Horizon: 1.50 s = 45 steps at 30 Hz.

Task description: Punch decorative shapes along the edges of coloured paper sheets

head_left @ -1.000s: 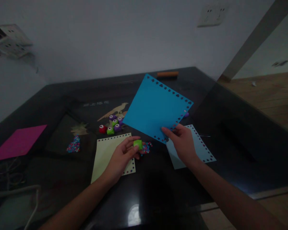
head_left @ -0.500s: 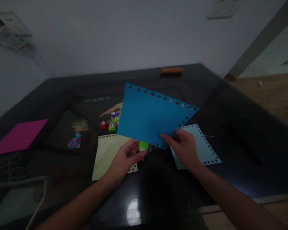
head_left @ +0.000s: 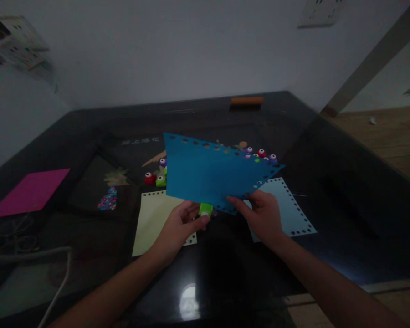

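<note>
On the dark table (head_left: 89, 132), just beyond the far left corner of the blue sheet (head_left: 208, 175) you hold up, you can see a short line of pale characters (head_left: 140, 140), too dim and blurred to read. No other writing shows.

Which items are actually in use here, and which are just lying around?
In use:
- left hand, holding small green paper punch
- right hand, pinching blue paper sheet with punched border

Lying about:
- pale yellow punched sheet
- light blue punched sheet
- magenta paper sheet
- spare small punches
- confetti pile
- orange bar

Bare table (head_left: 345, 191) right of punches (head_left: 259, 155)
</note>
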Tool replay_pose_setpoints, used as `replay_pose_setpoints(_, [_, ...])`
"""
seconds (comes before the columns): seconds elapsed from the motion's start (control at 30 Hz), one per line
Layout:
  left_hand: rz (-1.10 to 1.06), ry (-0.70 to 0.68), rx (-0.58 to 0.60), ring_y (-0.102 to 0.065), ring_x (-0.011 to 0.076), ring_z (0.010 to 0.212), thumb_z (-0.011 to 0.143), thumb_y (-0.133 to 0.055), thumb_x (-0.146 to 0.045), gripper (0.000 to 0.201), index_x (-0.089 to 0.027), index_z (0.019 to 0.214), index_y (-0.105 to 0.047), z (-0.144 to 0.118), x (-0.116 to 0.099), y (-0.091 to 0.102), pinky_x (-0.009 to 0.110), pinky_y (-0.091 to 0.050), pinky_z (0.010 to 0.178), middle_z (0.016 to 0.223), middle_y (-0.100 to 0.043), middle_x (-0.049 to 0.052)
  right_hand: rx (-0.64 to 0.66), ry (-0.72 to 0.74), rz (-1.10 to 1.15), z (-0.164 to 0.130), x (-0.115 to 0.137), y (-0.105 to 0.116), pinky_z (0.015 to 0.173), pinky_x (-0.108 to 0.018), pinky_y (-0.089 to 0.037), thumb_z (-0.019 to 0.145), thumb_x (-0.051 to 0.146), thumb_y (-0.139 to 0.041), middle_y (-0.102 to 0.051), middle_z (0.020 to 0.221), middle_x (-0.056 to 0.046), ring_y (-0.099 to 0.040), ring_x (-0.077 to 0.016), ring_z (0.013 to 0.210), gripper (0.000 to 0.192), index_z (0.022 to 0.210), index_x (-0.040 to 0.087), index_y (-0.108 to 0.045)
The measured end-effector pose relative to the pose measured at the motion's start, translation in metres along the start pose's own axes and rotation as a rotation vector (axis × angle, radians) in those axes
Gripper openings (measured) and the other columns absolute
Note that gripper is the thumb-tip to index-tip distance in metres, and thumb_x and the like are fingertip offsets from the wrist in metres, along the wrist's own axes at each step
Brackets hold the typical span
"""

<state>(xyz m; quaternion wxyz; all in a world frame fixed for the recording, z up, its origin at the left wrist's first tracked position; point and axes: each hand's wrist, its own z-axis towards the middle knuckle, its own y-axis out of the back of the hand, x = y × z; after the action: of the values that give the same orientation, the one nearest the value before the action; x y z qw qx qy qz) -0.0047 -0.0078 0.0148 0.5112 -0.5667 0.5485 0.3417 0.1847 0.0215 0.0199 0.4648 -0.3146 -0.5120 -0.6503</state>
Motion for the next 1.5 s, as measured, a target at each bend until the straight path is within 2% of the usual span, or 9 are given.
replay_pose_setpoints(0.13, [-0.069,0.032,-0.043,-0.055,0.0146,0.062,0.062,-0.080,-0.036,0.028,-0.019,0.079,-0.066,0.0007,0.0035,-0.0002,0.027,-0.042,0.059,0.071,-0.064,0.002,0.009,0.049,-0.021,-0.0002,0.0032,-0.0007,0.056,-0.027,-0.046,0.075,0.034,-0.067,-0.072,0.066,-0.001,-0.062,-0.0176,0.056,0.013,0.068,0.023,-0.071])
replay_pose_setpoints(0.23, [-0.100,0.065,-0.079,-0.053,0.0130,0.059,0.057,-0.083,-0.039,0.032,-0.017,0.071,-0.065,0.0005,0.0052,-0.0004,0.026,-0.040,0.058,0.067,-0.062,0.002,0.052,0.014,-0.017,0.0006,0.0041,-0.0018,0.051,-0.025,-0.044,0.075,0.032,-0.067,-0.069,0.059,0.000,-0.059,-0.0151,0.050,0.018,0.061,0.021,-0.069])
replay_pose_setpoints(0.33, [-0.106,0.072,-0.090,-0.053,0.0125,0.060,0.059,-0.082,-0.038,0.032,-0.015,0.073,-0.063,0.0002,0.0051,-0.0006,0.026,-0.040,0.059,0.068,-0.062,0.001,0.113,-0.042,-0.005,0.0019,0.0041,-0.0033,0.051,-0.025,-0.043,0.075,0.032,-0.065,-0.067,0.058,0.000,-0.059,-0.0146,0.051,0.022,0.057,0.020,-0.066])
replay_pose_setpoints(0.53, [-0.073,0.051,-0.070,-0.050,0.0107,0.057,0.065,-0.078,-0.034,0.030,-0.014,0.081,-0.062,0.0007,0.0038,-0.0007,0.025,-0.038,0.058,0.065,-0.059,-0.002,0.219,-0.212,0.172,0.0036,0.0011,-0.0068,0.054,-0.026,-0.049,0.073,0.034,-0.067,-0.073,0.073,-0.003,-0.063,-0.0154,0.059,0.017,0.070,0.018,-0.068])
replay_pose_setpoints(0.67, [0.000,0.047,-0.056,-0.048,0.0102,0.056,0.068,-0.076,-0.036,0.029,-0.014,0.081,-0.062,0.0009,0.0033,0.0008,0.025,-0.036,0.057,0.063,-0.057,-0.003,0.245,-0.271,0.243,0.0035,-0.0027,-0.0085,0.064,-0.032,-0.054,0.070,0.036,-0.070,-0.075,0.081,-0.004,-0.067,-0.0191,0.068,0.019,0.078,0.019,-0.070])
replay_pose_setpoints(0.83, [0.012,0.065,-0.062,-0.049,0.0107,0.059,0.068,-0.076,-0.035,0.030,-0.015,0.085,-0.063,0.0003,0.0027,0.0022,0.024,-0.036,0.058,0.068,-0.059,-0.002,0.237,-0.266,0.246,0.0035,-0.0043,-0.0092,0.077,-0.038,-0.055,0.070,0.035,-0.072,-0.075,0.094,-0.005,-0.070,-0.0229,0.083,0.023,0.088,0.020,-0.071])
replay_pose_setpoints(1.03, [-0.001,0.084,-0.050,-0.059,0.0184,0.081,0.067,-0.076,-0.036,0.028,-0.016,0.081,-0.062,0.0001,0.0019,0.0030,0.033,-0.042,0.080,0.085,-0.066,0.005,0.226,-0.241,0.211,0.0032,-0.0041,-0.0092,0.082,-0.040,-0.054,0.070,0.034,-0.072,-0.074,0.098,-0.005,-0.070,-0.0238,0.086,0.023,0.090,0.021,-0.071])
replay_pose_setpoints(1.33, [0.085,0.095,-0.075,-0.058,0.0181,0.073,0.067,-0.075,-0.039,0.028,-0.017,0.073,-0.058,0.0008,0.0023,0.0032,0.034,-0.043,0.077,0.077,-0.064,0.003,0.233,-0.227,0.168,0.0027,-0.0031,-0.0081,0.081,-0.039,-0.054,0.072,0.034,-0.071,-0.075,0.096,-0.006,-0.069,-0.0231,0.087,0.019,0.086,0.021,-0.072])
replay_pose_setpoints(1.5, [0.087,0.083,-0.063,-0.058,0.0187,0.075,0.067,-0.074,-0.038,0.026,-0.018,0.075,-0.059,0.0009,0.0008,0.0032,0.035,-0.044,0.078,0.079,-0.065,0.004,0.221,-0.206,0.178,0.0027,-0.0036,-0.0083,0.083,-0.040,-0.054,0.071,0.034,-0.072,-0.074,0.098,-0.005,-0.069,-0.0229,0.088,0.025,0.092,0.022,-0.071])
